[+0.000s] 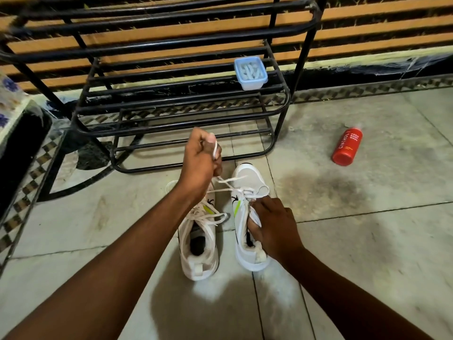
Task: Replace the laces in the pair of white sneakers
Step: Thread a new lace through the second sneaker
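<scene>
Two white sneakers stand side by side on the floor tiles, toes pointing away from me. The left sneaker (199,244) has loose white laces across its top. My right hand (272,224) grips the tongue and collar of the right sneaker (247,182). My left hand (201,165) is raised above the shoes and grips a white lace (229,189) that runs taut down to the right sneaker's eyelets; the lace end loops over my fingers. A small blue-lidded box (250,72) holding white laces sits on the rack.
A black metal shoe rack (171,114) stands just beyond the sneakers. A red foam body wash bottle (347,147) lies on the tiles to the right. A dark object and patterned cloth (14,133) are at the left edge.
</scene>
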